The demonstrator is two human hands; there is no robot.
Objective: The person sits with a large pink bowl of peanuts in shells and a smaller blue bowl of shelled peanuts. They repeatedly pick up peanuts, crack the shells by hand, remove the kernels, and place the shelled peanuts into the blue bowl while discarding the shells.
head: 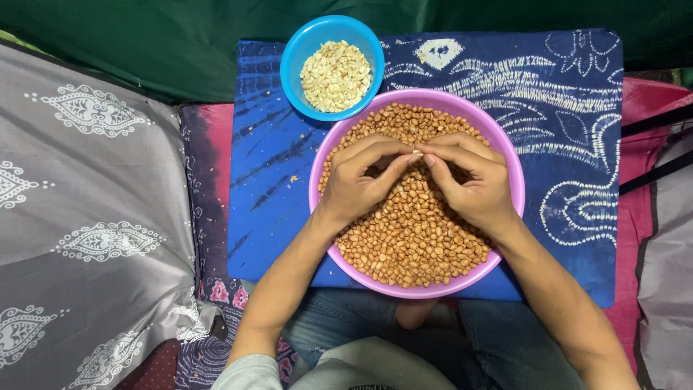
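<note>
On the blue patterned cloth [563, 108], both hands' fingers [404, 160] pinched one peanut [418, 153] over the pink bowl [505, 148]; a slip could drop it back among unpeeled ones.

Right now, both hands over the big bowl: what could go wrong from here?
1. The pink bowl is heaped with brown peanuts close to its rim; a push from the left hand or right hand could spill some onto the blue cloth.
2. The blue bowl of pale peeled nuts touches the pink rim, so unpeeled nuts may roll in.
3. The fingertips pinch one nut; it could slip.
</note>
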